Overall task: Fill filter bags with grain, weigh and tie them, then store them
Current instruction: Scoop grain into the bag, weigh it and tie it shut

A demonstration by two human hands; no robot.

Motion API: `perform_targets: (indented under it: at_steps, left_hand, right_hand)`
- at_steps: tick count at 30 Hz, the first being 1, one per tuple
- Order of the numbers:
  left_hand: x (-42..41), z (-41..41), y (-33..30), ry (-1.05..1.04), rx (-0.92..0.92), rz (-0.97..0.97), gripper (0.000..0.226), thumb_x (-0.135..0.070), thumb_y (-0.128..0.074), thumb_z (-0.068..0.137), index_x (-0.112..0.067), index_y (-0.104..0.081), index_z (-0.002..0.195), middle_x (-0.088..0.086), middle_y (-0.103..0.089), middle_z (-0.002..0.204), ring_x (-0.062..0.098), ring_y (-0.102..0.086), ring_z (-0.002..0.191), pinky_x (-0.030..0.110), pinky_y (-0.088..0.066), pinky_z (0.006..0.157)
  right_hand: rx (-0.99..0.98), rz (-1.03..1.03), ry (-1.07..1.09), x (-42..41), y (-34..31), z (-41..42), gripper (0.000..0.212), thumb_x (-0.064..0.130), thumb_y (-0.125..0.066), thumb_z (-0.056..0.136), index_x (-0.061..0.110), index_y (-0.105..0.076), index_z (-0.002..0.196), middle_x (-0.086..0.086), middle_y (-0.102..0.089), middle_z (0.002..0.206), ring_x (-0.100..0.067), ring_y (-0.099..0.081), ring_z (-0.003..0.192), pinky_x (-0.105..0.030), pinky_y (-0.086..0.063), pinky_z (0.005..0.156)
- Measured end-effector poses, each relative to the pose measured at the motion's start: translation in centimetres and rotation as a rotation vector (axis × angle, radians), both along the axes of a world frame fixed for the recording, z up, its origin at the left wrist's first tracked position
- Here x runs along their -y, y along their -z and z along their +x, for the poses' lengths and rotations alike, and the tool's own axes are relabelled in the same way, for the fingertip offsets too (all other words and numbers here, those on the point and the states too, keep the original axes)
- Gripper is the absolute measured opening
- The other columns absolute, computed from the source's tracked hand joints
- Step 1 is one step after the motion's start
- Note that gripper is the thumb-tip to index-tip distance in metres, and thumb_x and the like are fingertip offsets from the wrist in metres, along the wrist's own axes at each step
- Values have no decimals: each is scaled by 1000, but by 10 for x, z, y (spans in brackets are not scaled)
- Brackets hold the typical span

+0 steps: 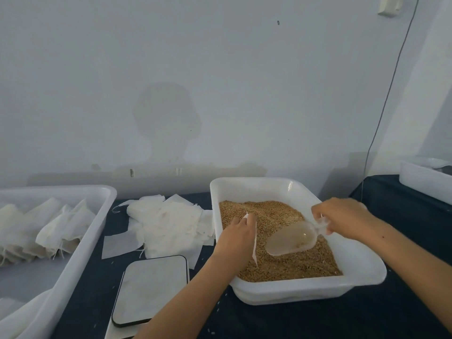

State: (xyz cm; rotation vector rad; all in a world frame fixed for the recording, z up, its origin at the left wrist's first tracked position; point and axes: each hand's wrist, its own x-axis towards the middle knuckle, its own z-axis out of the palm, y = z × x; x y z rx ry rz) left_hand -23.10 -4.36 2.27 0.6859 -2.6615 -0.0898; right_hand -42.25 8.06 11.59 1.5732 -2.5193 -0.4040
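Note:
A white tray at centre right holds brown grain. My left hand holds a thin white filter bag over the grain's left side. My right hand grips the handle of a clear plastic scoop, whose bowl lies on the grain with a few kernels inside, its mouth facing the bag. A pile of empty filter bags lies left of the tray. A flat scale with a white top sits in front of that pile, bare.
A large white bin at the left holds several filled, tied bags. Another white bin stands at the far right on the dark tablecloth. A grey cable hangs down the wall behind.

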Motion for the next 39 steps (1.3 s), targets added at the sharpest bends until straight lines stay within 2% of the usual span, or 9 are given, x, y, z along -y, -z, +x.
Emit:
perform_targets:
  at_steps: [7, 10, 12, 14, 17, 21, 30, 34, 39]
  left_hand:
    - [-4, 2, -4, 10, -39, 16, 43, 7, -45, 87, -4, -33, 127, 8, -52, 113, 20, -45, 97, 27, -37, 76]
    - [-5, 2, -4, 12, -60, 28, 49, 8, -43, 87, -7, -30, 132, 9, -53, 115, 21, -45, 100, 29, -41, 83]
    - [-5, 2, -5, 20, -59, 1, 54, 8, -44, 87, -9, -28, 136, 9, -51, 117, 21, -44, 103, 31, -42, 89]
    - [-4, 3, -5, 23, -60, -15, 53, 6, -48, 87, -13, -31, 133, 9, -47, 118, 21, -43, 104, 30, -43, 88]
    - [-1, 5, -5, 23, -75, -11, 42, 1, -52, 90, -16, -39, 126, 6, -43, 120, 20, -42, 106, 27, -43, 83]
    - [9, 3, -6, 34, -42, 23, 29, -4, -52, 93, -17, -50, 119, 3, -46, 121, 19, -45, 110, 29, -45, 86]
    - [16, -4, -7, 121, -39, 87, 15, -5, -53, 92, -8, -60, 106, 6, -59, 106, 20, -49, 103, 27, -39, 82]
    - [13, -3, -8, 163, -76, 87, 8, -10, -56, 91, -7, -57, 99, 6, -61, 101, 19, -48, 98, 19, -28, 74]
    - [11, -1, -9, 195, -104, 86, 7, -15, -57, 92, -10, -60, 97, 3, -61, 101, 16, -48, 98, 20, -32, 75]
  right_hand:
    - [-303, 163, -218, 2, 4, 1, 28, 1, -53, 83, 28, -57, 88, 9, -48, 75, -11, -44, 79, -26, -25, 80]
    - [-52, 138, -191, 3, 26, 9, 16, 14, -61, 85, 28, -58, 80, 12, -57, 75, -5, -56, 81, -18, -32, 92]
    - [114, 75, -209, 0, 36, 11, 14, 15, -63, 85, 28, -61, 80, 10, -65, 82, 2, -61, 78, -5, -34, 75]
    - [246, 67, -189, -3, 41, 9, 22, 14, -65, 84, 33, -57, 76, 11, -66, 88, 0, -63, 80, -7, -39, 66]
    - [361, 92, -148, -6, 36, 5, 26, 11, -68, 81, 33, -56, 78, 12, -63, 95, -3, -60, 91, -21, -48, 82]
    - [488, 25, -95, -15, 20, -3, 25, 9, -71, 79, 31, -61, 81, 14, -62, 99, -5, -56, 101, -33, -44, 94]
    - [446, -102, -55, -26, -15, -16, 23, 12, -69, 83, 29, -55, 77, 12, -57, 86, -4, -53, 87, -30, -44, 82]
    - [390, -127, -20, -22, -22, -13, 24, 16, -68, 84, 33, -53, 77, 13, -56, 90, -9, -53, 92, -33, -44, 83]
    - [260, -93, -18, -9, -29, -5, 12, 20, -64, 88, 27, -56, 93, 9, -59, 102, -13, -54, 101, -33, -45, 85]
